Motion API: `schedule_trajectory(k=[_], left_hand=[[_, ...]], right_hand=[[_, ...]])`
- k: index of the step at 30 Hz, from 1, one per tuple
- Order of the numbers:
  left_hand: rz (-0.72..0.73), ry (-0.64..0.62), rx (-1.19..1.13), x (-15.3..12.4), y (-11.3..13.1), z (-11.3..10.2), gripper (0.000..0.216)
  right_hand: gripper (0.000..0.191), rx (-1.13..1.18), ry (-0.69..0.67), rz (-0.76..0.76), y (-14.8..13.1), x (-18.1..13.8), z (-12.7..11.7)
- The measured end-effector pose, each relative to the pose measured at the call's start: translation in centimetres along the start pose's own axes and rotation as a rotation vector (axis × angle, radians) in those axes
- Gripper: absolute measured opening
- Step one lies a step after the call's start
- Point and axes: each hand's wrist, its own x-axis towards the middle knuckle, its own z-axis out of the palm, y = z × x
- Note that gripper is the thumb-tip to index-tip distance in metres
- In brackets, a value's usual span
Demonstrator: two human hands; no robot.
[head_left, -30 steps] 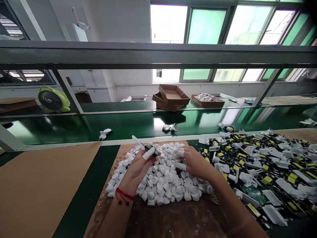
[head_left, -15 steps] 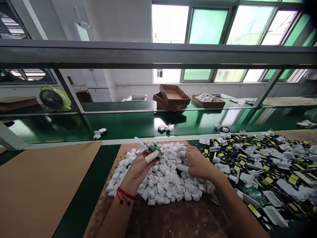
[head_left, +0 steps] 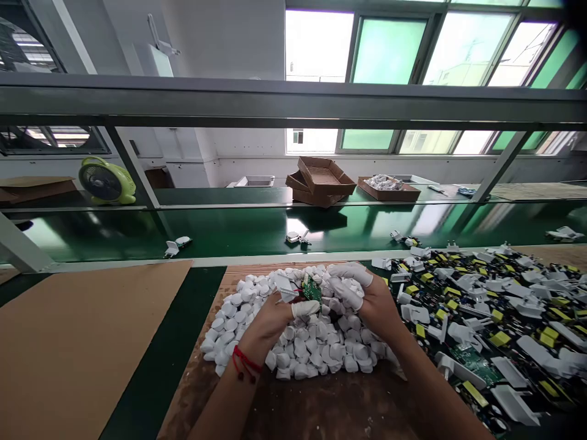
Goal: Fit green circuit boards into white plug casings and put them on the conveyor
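My left hand (head_left: 274, 316), with white finger cots and a red thread at the wrist, pinches a small green circuit board (head_left: 312, 289) joined to a white plug piece (head_left: 283, 286). It hovers just above the heap of white plastic caps (head_left: 302, 342) on the brown board (head_left: 293, 403). My right hand (head_left: 367, 296), also in finger cots, is closed close beside the circuit board, its fingers curled over a white cap from the heap.
A pile of white plug shells and green boards with yellow parts (head_left: 486, 305) lies to the right. A green conveyor belt (head_left: 238, 235) carries a few assembled pieces. Cardboard (head_left: 68, 342) lies at the left. Brown trays (head_left: 323, 180) and a green fan (head_left: 106, 181) stand beyond.
My left hand has carried the circuit board right and toward me. The right hand has lifted off the heap and closed in beside it. The pieces on the belt have drifted left.
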Motion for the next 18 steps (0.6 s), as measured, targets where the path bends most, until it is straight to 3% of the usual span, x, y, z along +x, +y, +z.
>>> schedule_trajectory(k=[4,9,13,16,18], left_hand=[[0.012,-0.034,0.029,-0.1,-0.4,0.0,0.064],[0.085,-0.165,0.001,0.1,-0.8,-0.3,0.064],[0.137,-0.188,0.002,-0.2,-0.5,-0.2,0.068],[0.176,-0.250,0.035,-0.1,-0.5,-0.8,0.070],[0.173,-0.281,0.046,0.2,-0.7,-1.4,0.069]], right_hand=[[0.011,0.078,0.028,-0.099,-0.9,-0.2,1.2],[0.014,0.156,0.034,-0.166,-0.5,-0.5,1.9],[0.019,0.287,-0.009,-0.026,0.0,-0.8,2.0],[0.045,0.364,-0.051,0.139,-0.1,-0.9,2.1],[0.062,0.466,-0.149,0.214,-0.5,-0.8,2.3]])
